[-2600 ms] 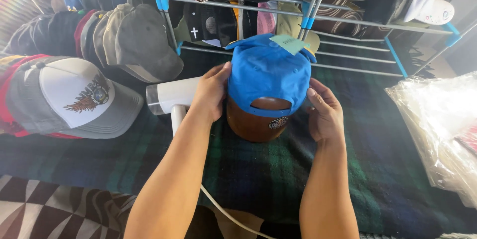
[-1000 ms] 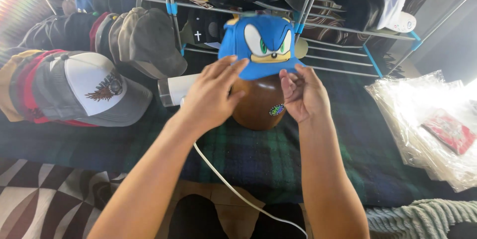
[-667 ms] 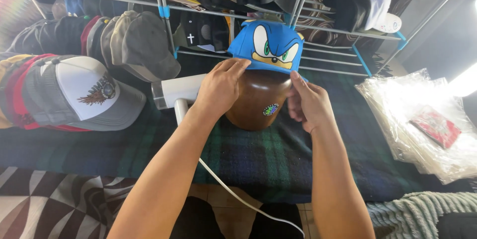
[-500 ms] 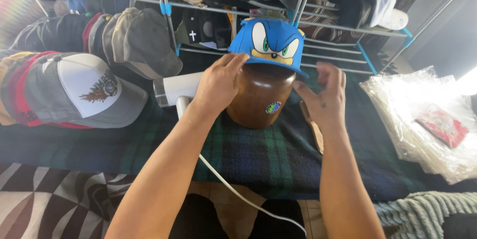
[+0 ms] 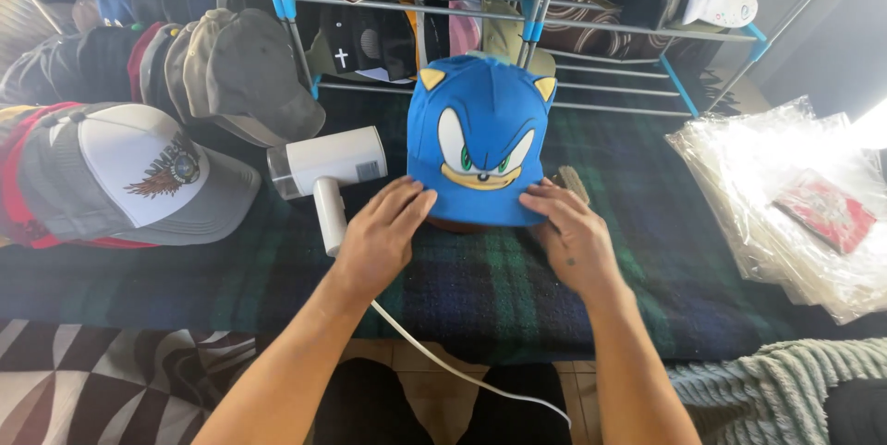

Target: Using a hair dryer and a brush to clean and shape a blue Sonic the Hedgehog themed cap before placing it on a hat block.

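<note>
Blue cartoon-face cap (image 5: 479,149) sat fully over its form, both hands' fingers (image 5: 411,200) spread flat on the brim, nothing gripped.

Clear plastic bags (image 5: 785,195) piled at right edge of frame, crinkled, glaring in light. Flat red packet (image 5: 825,210) inside top bag, rectangular, pale markings. Small grey rectangular label (image 5: 370,170) on white handheld steamer (image 5: 331,164), centre left.
</note>
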